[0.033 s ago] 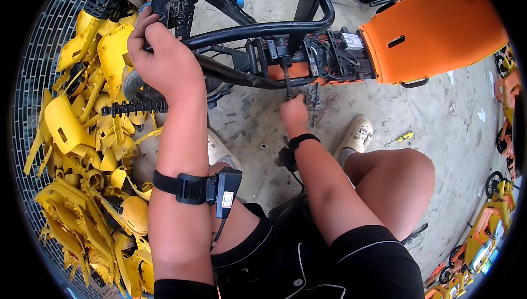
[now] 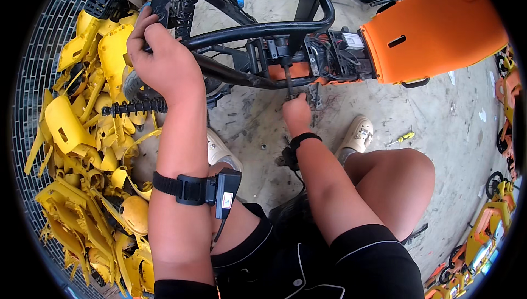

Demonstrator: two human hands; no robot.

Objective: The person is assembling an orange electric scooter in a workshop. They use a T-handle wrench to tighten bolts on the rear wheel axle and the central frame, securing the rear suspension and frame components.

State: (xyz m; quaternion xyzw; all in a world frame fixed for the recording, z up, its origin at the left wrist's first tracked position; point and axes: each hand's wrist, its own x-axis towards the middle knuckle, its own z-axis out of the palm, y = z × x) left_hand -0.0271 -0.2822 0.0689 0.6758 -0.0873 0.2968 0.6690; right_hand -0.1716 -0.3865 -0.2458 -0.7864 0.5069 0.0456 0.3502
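A black tubular vehicle frame [image 2: 258,29], with wiring and an orange body panel [image 2: 433,30] attached at its right, lies across the far side before me. My left hand [image 2: 167,65] is at the frame's left end, its fingers curled against the black metal beside a coil spring. My right hand [image 2: 297,114] is closed round the near end of a dark metal rod [image 2: 289,77]. That rod reaches up to a black fitting [image 2: 280,49] in the middle of the frame. The fist hides the rod's lower end, so its kind is unclear.
Yellow plastic body parts [image 2: 68,123] are heaped at the left, with a loose shock absorber [image 2: 134,107] at the heap's edge. A yellow screwdriver [image 2: 403,137] lies on the concrete floor [image 2: 444,156] to the right. Orange and yellow vehicles [image 2: 488,227] line the far right.
My right hand and the near end of the rod have shifted slightly to the right. My left hand stays at the frame.
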